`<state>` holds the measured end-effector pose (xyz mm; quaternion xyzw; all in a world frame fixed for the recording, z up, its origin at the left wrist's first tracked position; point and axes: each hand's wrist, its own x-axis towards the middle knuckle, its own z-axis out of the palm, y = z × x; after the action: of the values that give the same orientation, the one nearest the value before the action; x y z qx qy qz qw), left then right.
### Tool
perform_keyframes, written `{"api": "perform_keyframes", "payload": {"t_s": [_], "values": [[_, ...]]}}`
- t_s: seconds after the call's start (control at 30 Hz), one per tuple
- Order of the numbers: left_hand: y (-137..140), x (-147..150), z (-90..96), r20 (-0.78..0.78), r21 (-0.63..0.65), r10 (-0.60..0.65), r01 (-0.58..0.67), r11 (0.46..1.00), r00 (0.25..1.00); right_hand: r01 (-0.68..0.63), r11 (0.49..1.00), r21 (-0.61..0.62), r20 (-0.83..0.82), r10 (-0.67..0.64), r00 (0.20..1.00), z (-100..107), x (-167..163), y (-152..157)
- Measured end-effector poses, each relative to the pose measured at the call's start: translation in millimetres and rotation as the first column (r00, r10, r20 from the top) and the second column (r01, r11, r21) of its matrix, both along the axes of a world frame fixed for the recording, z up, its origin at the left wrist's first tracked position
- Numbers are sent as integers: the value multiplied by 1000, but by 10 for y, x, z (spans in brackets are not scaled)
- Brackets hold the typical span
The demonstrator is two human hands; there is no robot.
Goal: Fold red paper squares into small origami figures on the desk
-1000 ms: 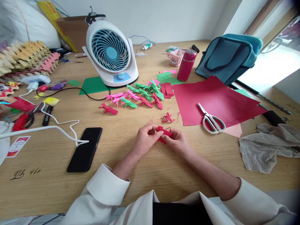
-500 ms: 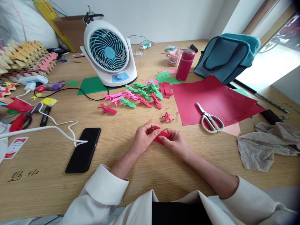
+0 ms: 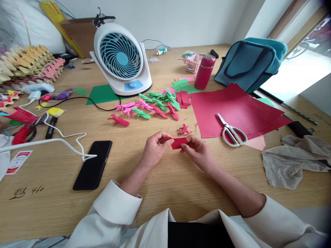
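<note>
A small piece of red paper [image 3: 178, 143] is stretched level between my two hands, just above the table. My left hand [image 3: 156, 147] pinches its left end between thumb and forefinger. At the other end, my right hand [image 3: 198, 151] grips it the same way, with the thumb on the near face. Right behind the hands lies a small red folded paper figure [image 3: 184, 129]. Further back is a spread of green, pink and red folded paper figures [image 3: 155, 103], with a stack of cut red paper pieces [image 3: 184, 99] beside it.
White-handled scissors [image 3: 231, 132] rest on large red paper sheets [image 3: 240, 110] to the right. A black phone [image 3: 93, 165] lies left, under a white cable. Behind stand a fan [image 3: 121, 60], a red flask [image 3: 205, 72] and a blue bag [image 3: 248, 65]. A grey cloth [image 3: 297, 160] lies far right.
The red paper has turned from a slanted position to nearly level, and more of its face shows. My hands have moved slightly apart, both still pinching it.
</note>
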<state>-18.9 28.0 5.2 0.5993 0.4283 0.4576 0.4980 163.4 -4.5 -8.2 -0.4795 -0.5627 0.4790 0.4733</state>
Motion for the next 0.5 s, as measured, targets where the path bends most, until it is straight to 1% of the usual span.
{"api": "perform_keyframes", "payload": {"t_s": [0.07,0.13,0.2,0.27,0.37,0.5], "values": [[2,-28,13,-125,124,7,9,992,992,16,994,105,83,-25,996,24,30,9],[-7,-44,32,-233,257,29,33,966,972,12,968,249,174,-57,983,51,56,21],[-22,-47,47,-295,377,31,87,922,955,-8,919,395,253,-100,962,81,81,31],[-36,-44,53,-328,477,16,150,866,945,-32,868,496,295,-134,946,107,104,39],[-47,-40,48,-366,562,9,214,799,930,-82,824,561,333,-134,933,132,137,42],[-54,-45,51,-409,598,15,256,759,912,-149,789,596,383,-117,916,144,194,13]]}}
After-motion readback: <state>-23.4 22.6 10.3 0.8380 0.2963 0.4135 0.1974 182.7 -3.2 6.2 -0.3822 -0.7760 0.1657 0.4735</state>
